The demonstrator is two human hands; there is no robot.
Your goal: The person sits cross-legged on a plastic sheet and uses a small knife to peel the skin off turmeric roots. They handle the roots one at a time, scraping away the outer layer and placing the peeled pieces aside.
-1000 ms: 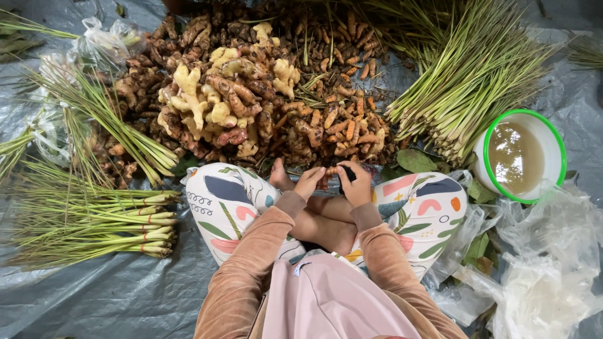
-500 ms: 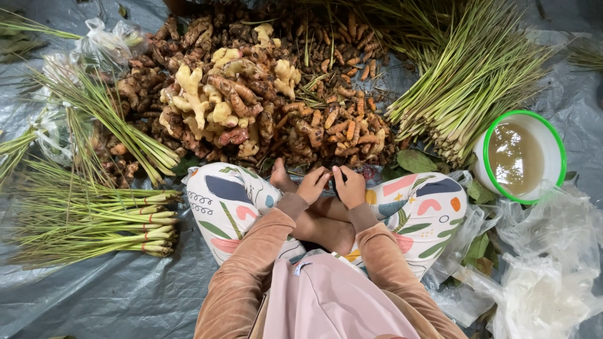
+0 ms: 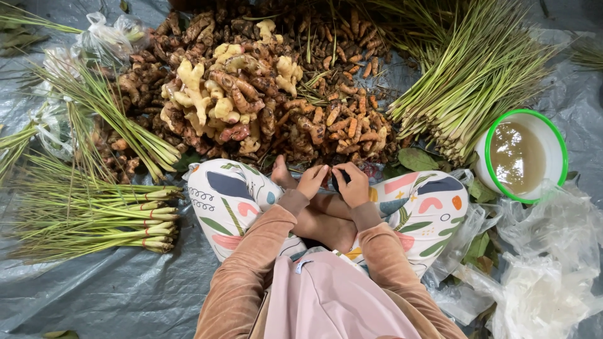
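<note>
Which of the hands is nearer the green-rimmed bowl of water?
Right. The right hand sits left of the green-rimmed bowl; the left hand is farther left, beside it.

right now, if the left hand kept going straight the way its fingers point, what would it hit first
Probably the pile of brown and orange roots just beyond the crossed legs. The left hand points up and away toward it, though height above the ground is hard to judge.

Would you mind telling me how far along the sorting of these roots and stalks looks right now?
Done: tied lemongrass bundles lie to the left. In hand: the left hand and right hand meet over the lap around something small and dark that cannot be made out. Left: a big loose heap of ginger and turmeric roots ahead, and loose lemongrass beside the white bowl.
</note>
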